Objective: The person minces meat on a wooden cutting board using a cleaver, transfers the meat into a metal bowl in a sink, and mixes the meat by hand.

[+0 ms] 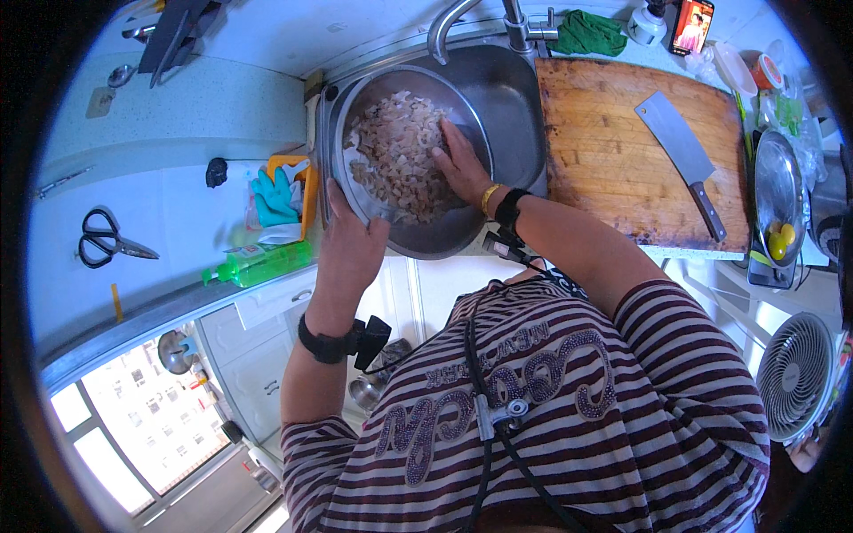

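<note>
A large metal basin (471, 100) rests over the left part of the sink (516, 86). Many small pale chopped pieces, perhaps meat (400, 153), lie in it. My left hand (350, 243) grips the basin's near left rim, its index finger pointing along the outside. Inside the basin, my right hand (460, 163) presses flat at the right edge of the pieces, fingers together and thumb apart. It appears to hold nothing; whether a piece is under the palm is hidden.
Right of the sink, a cleaver (676, 136) lies on a wooden cutting board (593, 160). The faucet (460, 20) arches over the sink's back edge. Left are a green soap bottle (270, 263), a yellow basket (310, 200) with rubber gloves (274, 200), and scissors (110, 243).
</note>
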`<action>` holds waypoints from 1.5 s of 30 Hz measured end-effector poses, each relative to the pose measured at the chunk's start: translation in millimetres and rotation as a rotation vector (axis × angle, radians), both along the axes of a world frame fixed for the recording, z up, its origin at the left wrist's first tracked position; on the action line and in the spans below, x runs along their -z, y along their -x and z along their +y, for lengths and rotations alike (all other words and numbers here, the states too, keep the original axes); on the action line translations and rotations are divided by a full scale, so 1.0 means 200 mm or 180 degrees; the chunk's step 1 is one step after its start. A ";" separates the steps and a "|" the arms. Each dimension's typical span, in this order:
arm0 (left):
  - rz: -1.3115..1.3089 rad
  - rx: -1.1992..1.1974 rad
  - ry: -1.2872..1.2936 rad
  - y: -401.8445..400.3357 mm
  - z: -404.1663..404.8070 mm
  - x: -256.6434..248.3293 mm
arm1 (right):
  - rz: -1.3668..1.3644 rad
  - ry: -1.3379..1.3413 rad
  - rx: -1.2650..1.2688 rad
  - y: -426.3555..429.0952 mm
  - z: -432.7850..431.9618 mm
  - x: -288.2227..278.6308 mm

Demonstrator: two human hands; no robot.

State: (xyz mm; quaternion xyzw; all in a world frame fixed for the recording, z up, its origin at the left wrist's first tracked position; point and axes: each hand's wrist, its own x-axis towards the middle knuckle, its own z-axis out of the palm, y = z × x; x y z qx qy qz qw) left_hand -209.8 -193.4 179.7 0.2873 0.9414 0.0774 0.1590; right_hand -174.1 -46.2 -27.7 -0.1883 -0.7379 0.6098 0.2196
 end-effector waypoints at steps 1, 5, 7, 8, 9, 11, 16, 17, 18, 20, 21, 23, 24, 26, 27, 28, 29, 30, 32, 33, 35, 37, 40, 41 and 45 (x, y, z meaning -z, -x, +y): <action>0.0052 0.0025 -0.0045 0.01 -0.01 0.01 | 0.0002 0.0002 -0.0003 0.00 0.00 -0.01; -0.0013 -0.0013 -0.0141 0.02 -0.03 0.03 | 0.0098 0.0239 0.0208 0.01 0.01 -0.01; -0.0215 -0.0174 -0.0081 -0.01 -0.01 0.01 | 0.0121 0.0184 0.0254 0.01 0.01 -0.02; -0.0216 -0.0176 -0.0084 0.00 -0.01 0.01 | 0.0169 0.0241 0.0274 0.01 0.01 -0.02; -0.0224 -0.0184 -0.0139 0.00 -0.02 0.02 | 0.0220 0.0298 0.0290 0.01 0.01 -0.02; -0.0234 -0.0193 -0.0200 0.03 -0.06 0.06 | 0.0292 0.0226 0.0413 0.02 0.02 -0.02; -0.1248 -0.0744 -0.1390 0.12 -0.24 0.26 | 0.0463 -0.0115 0.0546 0.05 0.09 -0.03; -0.1259 -0.0735 -0.1409 0.11 -0.26 0.28 | 0.0416 -0.0211 0.0486 0.06 0.12 -0.03; -0.1368 -0.0856 -0.1599 0.09 -0.26 0.29 | 0.0367 -0.0303 0.0412 0.07 0.13 -0.04; -0.1483 -0.0986 -0.1809 0.08 -0.27 0.32 | 0.0326 -0.0355 0.0347 0.07 0.14 -0.06; -0.1494 -0.1028 -0.1773 0.08 -0.29 0.34 | 0.0297 -0.0389 0.0275 0.07 0.15 -0.07; -0.1502 -0.1091 -0.1761 0.07 -0.31 0.38 | 0.0081 -0.0464 0.0085 0.07 0.16 -0.10; -0.1622 -0.1073 -0.2106 0.06 -0.31 0.41 | -0.0142 -0.0521 -0.0064 0.06 0.17 -0.10; -0.1741 -0.1060 -0.2471 0.04 -0.31 0.44 | -0.0233 -0.0541 -0.0273 0.06 0.15 -0.12; -0.1681 -0.1152 -0.2297 0.03 -0.32 0.46 | -0.0329 -0.0544 -0.0461 0.05 0.14 -0.11; -0.1621 -0.1241 -0.2121 0.03 -0.33 0.48 | -0.0340 -0.0563 -0.0467 0.05 0.11 -0.11; -0.1632 -0.1246 -0.2139 0.04 -0.36 0.55 | -0.0295 -0.0736 -0.0657 0.04 0.06 -0.11; -0.1327 -0.0865 -0.2292 0.06 -0.43 0.64 | -0.0241 -0.0901 -0.0885 0.03 -0.01 -0.11; -0.1062 -0.0499 -0.2447 0.04 -0.42 0.68 | -0.0364 -0.1413 -0.1229 -0.02 -0.09 -0.13; -0.1655 -0.1039 -0.2627 0.01 -0.33 0.61 | -0.0490 -0.1920 -0.1497 -0.05 -0.08 -0.14; -0.2201 -0.1677 -0.2799 -0.02 -0.32 0.58 | -0.0253 -0.2258 -0.1810 -0.07 -0.11 -0.21; -0.2266 -0.1645 -0.2957 -0.03 -0.34 0.61 | -0.0013 -0.2598 -0.2098 -0.06 -0.11 -0.24; -0.2048 -0.1329 -0.2988 -0.03 -0.34 0.65 | 0.0404 -0.2874 -0.2492 0.00 -0.06 -0.26; -0.2054 -0.1334 -0.2997 -0.02 -0.33 0.65 | 0.0367 -0.3416 -0.2356 0.07 0.00 -0.25; -0.1947 -0.1239 -0.3075 -0.04 -0.33 0.65 | 0.0088 -0.3943 -0.1397 0.19 0.24 -0.39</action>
